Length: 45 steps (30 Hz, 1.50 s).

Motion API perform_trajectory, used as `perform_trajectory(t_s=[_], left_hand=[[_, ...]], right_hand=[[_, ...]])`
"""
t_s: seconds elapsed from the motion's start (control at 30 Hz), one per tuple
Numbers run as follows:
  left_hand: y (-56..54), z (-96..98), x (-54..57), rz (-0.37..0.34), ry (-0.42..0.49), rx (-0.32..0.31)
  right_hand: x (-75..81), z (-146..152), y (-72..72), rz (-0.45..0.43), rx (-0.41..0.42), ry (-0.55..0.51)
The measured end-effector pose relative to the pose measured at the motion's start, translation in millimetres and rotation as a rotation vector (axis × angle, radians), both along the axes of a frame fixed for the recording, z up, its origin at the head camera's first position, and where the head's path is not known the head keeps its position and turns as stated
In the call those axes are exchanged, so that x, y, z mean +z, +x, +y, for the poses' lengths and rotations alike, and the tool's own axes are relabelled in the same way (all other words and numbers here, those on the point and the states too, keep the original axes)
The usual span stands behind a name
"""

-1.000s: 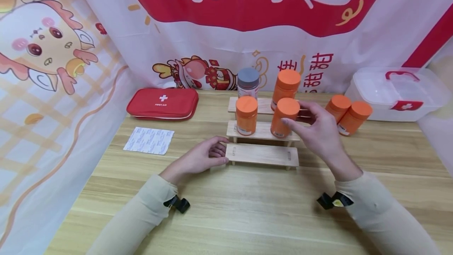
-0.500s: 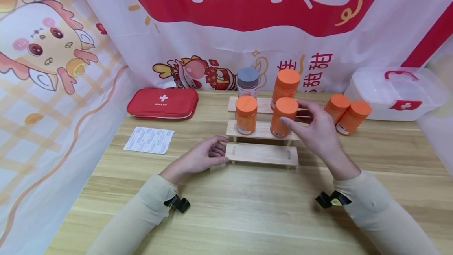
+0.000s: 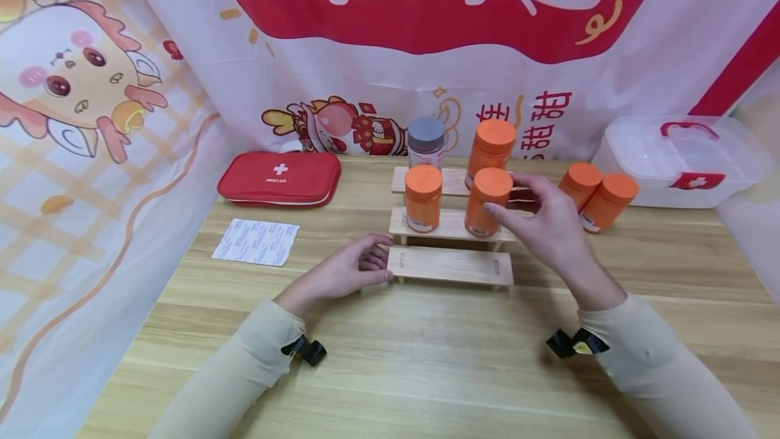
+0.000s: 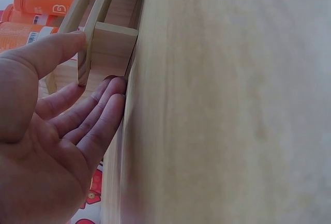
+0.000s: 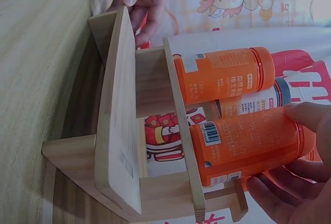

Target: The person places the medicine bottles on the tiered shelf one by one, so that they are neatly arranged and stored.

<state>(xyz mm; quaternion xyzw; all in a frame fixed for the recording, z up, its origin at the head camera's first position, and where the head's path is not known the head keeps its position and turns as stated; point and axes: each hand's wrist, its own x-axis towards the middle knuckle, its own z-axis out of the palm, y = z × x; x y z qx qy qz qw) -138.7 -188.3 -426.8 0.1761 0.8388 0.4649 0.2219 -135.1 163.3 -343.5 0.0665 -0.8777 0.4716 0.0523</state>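
A three-step wooden rack (image 3: 451, 266) stands on the table. My left hand (image 3: 347, 269) holds the left end of its lowest step, thumb (image 4: 67, 48) on one edge and index finger on the other; the remaining fingers stretch out beneath. With thumb and fingers, my right hand (image 3: 551, 229) grips an orange bottle (image 3: 486, 212) upright at the right end of the middle step. Another orange bottle (image 3: 423, 205) occupies that step's left end. Behind them, the top step bears a grey-capped bottle (image 3: 426, 137) and an orange bottle (image 3: 491, 148). Nothing lies on the lowest step.
Two more orange bottles (image 3: 609, 202) stand on the table to the right, before a clear plastic box (image 3: 676, 161) with a red handle. At left lie a red first aid pouch (image 3: 280, 178) and a white printed packet (image 3: 256, 241). A printed cloth hangs behind.
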Motion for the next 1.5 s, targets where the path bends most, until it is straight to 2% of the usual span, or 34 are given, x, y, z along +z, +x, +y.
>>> perform_trajectory(t_s=[0.47, 0.83, 1.27, 1.5], left_hand=[[-0.1, 0.4, -0.8, 0.0, 0.0, 0.001], [0.5, 0.0, 1.0, 0.003, -0.003, 0.0], [0.3, -2.1, -0.7, 0.026, -0.016, -0.005], [0.6, -0.6, 1.1, 0.016, -0.021, -0.003]], right_hand=[[-1.2, 2.9, 0.9, -0.014, 0.017, -0.007], [-2.9, 27.3, 7.8, 0.097, 0.054, -0.031], [-9.1, 59.4, 16.4, 0.154, -0.027, -0.068], [-14.4, 77.7, 17.8, 0.143, -0.102, -0.044]])
